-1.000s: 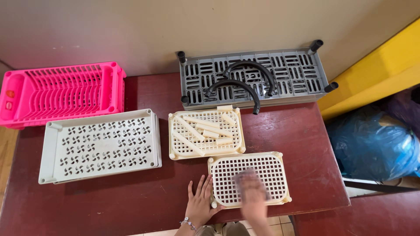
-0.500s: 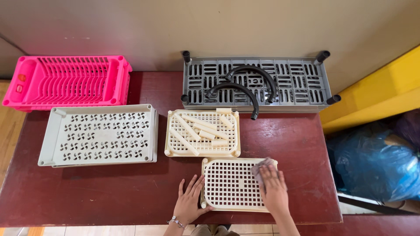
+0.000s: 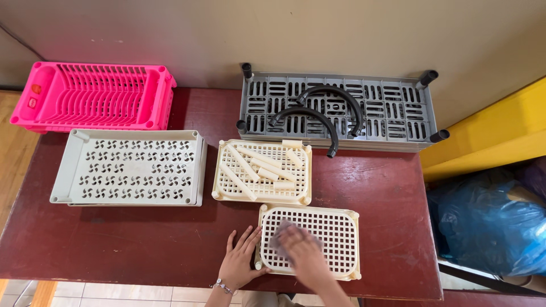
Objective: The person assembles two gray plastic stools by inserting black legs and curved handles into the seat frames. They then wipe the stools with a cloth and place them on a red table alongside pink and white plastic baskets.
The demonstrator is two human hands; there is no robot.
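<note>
Hands: left (image 3: 239, 262) spread flat at the cream tray's (image 3: 335, 227) left edge, right (image 3: 302, 254) pressing a grey cloth (image 3: 278, 234) onto it.

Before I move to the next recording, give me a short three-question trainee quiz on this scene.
1. True or false: the left hand lies flat on the table beside the near cream grid tray.
2. Which is under the right hand? A) a black curved handle B) a greyish cloth C) a pink rack
3. Fill in: the loose cream tubes lie in the ____ cream tray.

Key:
1. True; its fingertips reach the tray's left edge.
2. B; the hand presses it on the near tray.
3. Far (the one closer to the wall).
</note>
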